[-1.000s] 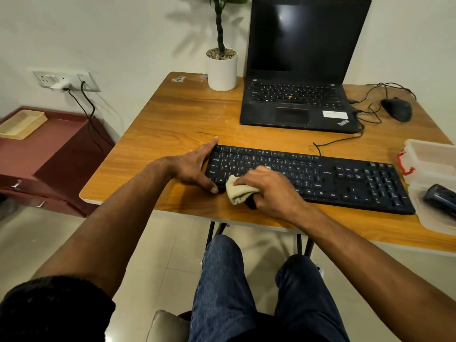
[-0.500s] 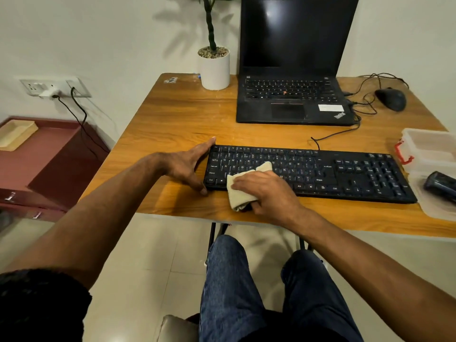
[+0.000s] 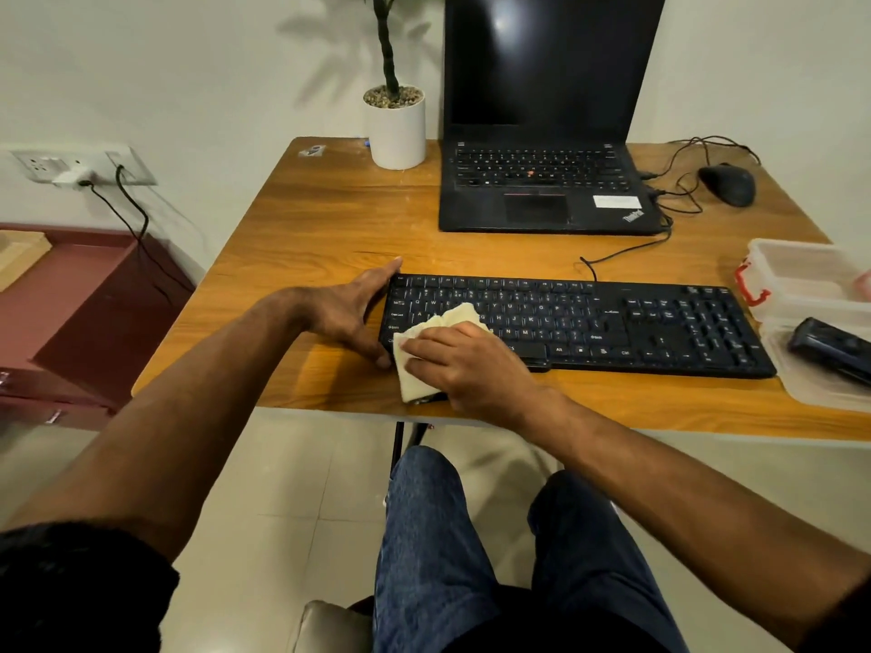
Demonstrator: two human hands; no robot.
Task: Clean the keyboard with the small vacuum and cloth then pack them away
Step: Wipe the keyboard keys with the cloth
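While the left hand [image 3: 351, 313] braces the black keyboard's [image 3: 612, 322] left end, fingers straight along its edge, the right hand [image 3: 464, 365] presses a cream cloth [image 3: 424, 351] flat over the lower-left keys. Near the counter's [image 3: 306, 238] right edge, the small vacuum [image 3: 832, 347] lies in a clear container [image 3: 801, 271].

A cream cloth [image 3: 438, 341] lies on the black keyboard [image 3: 612, 322]; the table [image 3: 330, 219] is honey-brown woodgrain (dark streaks); far off, a white pot [image 3: 398, 132].
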